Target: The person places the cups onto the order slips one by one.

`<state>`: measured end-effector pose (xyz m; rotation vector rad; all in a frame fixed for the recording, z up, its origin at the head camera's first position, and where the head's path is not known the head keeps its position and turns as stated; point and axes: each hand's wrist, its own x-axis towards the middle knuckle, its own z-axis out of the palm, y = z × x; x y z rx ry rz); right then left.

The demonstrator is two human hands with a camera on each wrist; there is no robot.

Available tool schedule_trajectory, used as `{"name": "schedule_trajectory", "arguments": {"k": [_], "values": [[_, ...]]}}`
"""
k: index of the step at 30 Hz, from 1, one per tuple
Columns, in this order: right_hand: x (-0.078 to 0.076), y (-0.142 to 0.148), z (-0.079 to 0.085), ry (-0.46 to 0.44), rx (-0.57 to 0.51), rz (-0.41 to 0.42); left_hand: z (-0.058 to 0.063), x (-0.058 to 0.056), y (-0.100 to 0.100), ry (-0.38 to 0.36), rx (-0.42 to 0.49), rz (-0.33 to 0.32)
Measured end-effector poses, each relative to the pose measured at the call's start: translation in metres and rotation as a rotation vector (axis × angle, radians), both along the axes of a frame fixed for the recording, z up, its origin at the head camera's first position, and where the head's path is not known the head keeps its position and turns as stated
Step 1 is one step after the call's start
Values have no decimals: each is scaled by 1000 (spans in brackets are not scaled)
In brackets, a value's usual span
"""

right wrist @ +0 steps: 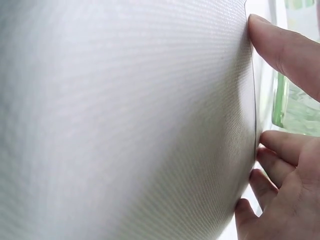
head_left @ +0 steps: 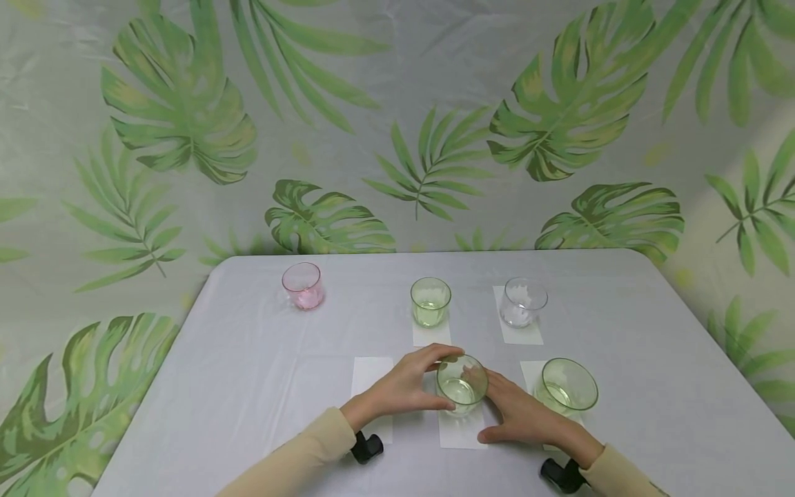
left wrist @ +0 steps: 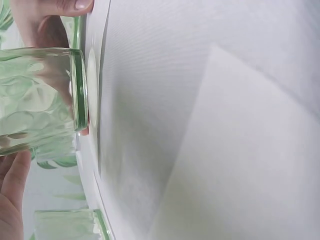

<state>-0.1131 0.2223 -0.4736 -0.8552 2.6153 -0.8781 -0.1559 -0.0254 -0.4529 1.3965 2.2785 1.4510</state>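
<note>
With the fingers of the left hand (head_left: 406, 383) curled round the middle green glass (head_left: 462, 391), gripped it nearly upright over the middle card (head_left: 462, 436); could not confirm base contact. With the fingers of the right hand (head_left: 518, 412) spread wide and not visibly gripping anything, rested fingertips low, just beside the glass. Judged as step in hand: seating the glass on the card. Judged as needed next: level base, steady card, then even release.

To the right, noted the right green glass (head_left: 568, 388) just beside the right hand, limiting sideways travel. Behind, noted the rear green glass (head_left: 430, 304) on the rear card (head_left: 433, 337), with the clear glass (head_left: 522, 307) to the right. Leftward, saw the left card (head_left: 370, 374) partly under the left hand and, farther off, the pink glass (head_left: 304, 293) near the rear edge. Found ample room across the left of the bench (head_left: 248, 393), little between front and rear glasses.
</note>
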Motion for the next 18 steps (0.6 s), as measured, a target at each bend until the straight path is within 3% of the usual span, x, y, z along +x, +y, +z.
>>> {"name": "schedule_trajectory", "arguments": {"k": [18], "values": [[1, 0, 1, -3, -39, -5, -7, 1, 3, 48, -36, -26]]}}
